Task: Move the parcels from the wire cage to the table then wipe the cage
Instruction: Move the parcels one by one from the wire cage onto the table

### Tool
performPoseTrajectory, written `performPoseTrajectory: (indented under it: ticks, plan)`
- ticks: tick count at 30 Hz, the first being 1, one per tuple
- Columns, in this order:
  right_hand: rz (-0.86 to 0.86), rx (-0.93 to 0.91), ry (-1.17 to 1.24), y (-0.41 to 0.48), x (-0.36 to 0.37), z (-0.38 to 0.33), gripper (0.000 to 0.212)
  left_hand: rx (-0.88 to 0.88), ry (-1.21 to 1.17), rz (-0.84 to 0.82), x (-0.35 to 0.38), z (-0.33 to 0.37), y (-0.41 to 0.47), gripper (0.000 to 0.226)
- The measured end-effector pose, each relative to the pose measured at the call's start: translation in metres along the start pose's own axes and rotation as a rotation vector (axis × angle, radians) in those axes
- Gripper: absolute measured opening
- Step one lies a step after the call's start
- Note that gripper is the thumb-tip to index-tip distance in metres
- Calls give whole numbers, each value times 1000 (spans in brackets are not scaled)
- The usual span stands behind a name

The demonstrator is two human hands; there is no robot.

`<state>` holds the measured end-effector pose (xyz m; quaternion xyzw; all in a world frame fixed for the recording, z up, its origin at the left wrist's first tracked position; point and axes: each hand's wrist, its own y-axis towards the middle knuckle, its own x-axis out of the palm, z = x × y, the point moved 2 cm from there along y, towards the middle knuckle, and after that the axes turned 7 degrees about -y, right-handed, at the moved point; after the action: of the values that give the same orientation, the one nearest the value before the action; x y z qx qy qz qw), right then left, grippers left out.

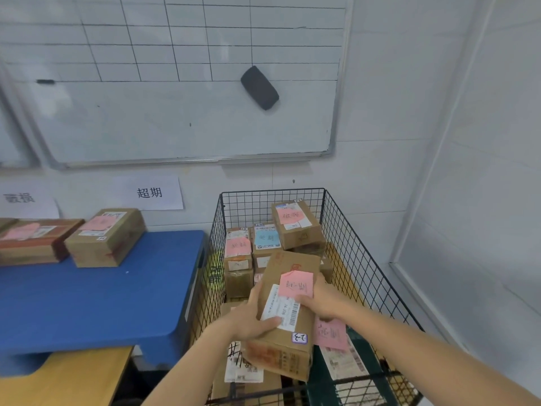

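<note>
Both hands clamp a brown cardboard parcel, tilted above the heaped load of an open-topped black wire cage. The left hand curls round the box's left edge, thumb pressed on its white barcode label. The right hand grips the opposite edge, just beside a pink handwritten note stuck on top. A small purple-bordered sticker marks the near corner, and red print runs along the near face.

Beyond the hands, more taped boxes fill the cage, bearing pink or blue notes; another pink note lies under the right wrist. The cage's left wall stands between the left hand and a blue table. There, two parcels sit along the far edge against the wall, with a broad bare stretch of tabletop in front of them. A whiteboard hangs above.
</note>
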<state>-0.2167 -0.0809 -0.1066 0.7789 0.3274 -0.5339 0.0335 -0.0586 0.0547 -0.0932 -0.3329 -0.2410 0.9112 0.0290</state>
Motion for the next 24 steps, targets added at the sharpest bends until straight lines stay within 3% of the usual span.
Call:
performPoseTrajectory:
  ticks: [3, 7, 12, 20, 24]
  plan:
    - [23, -12, 26, 3, 0, 0, 77, 42, -83, -36, 5, 7, 1, 105]
    - [16, -69, 47, -11, -12, -13, 90, 36, -115, 113, 2, 10, 1, 101]
    - [-56, -139, -29, -18, -3, -13, 66, -23, -104, 83, 10, 3, 5, 109]
    - [-36, -178, -19, -19, 2, -3, 68, 0, -141, 81, 20, 17, 5, 109]
    - [5, -216, -25, -30, -5, -11, 59, 9, -159, 119, 15, 18, 2, 108]
